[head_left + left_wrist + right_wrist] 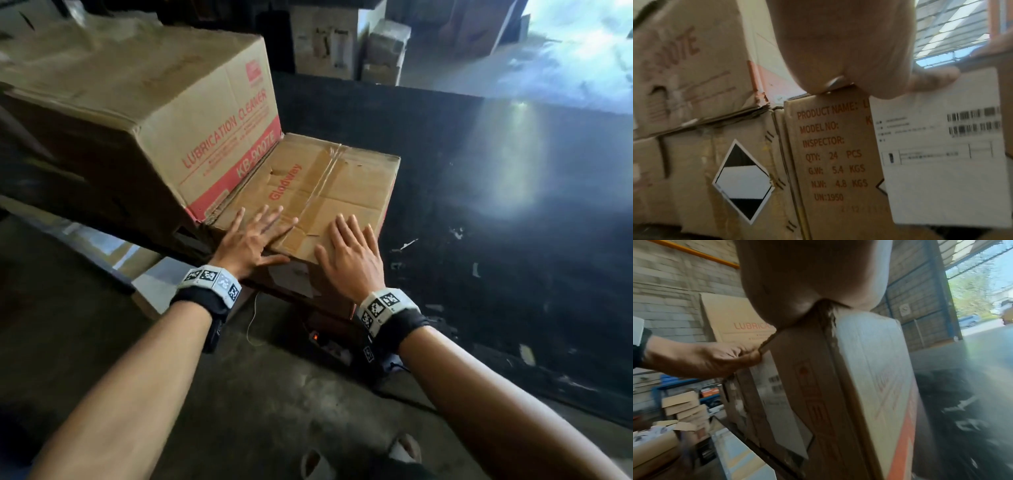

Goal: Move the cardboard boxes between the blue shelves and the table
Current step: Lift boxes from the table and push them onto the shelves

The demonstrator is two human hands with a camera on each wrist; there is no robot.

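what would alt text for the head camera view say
Both hands lie flat, fingers spread, on the near edge of a taped cardboard box, left hand beside right hand. A bigger box printed LUBRICATION CLEANER sits partly on its far-left side, in a dim warehouse.

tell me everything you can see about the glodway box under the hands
The Glodway box is brown corrugated cardboard, closed, with a taped top seam, red lettering, dents and a small tear. It lies flat beside a taller Lubrication Cleaner box. The left hand and right hand rest flat on its near top edge. A white barcode label covers its front.
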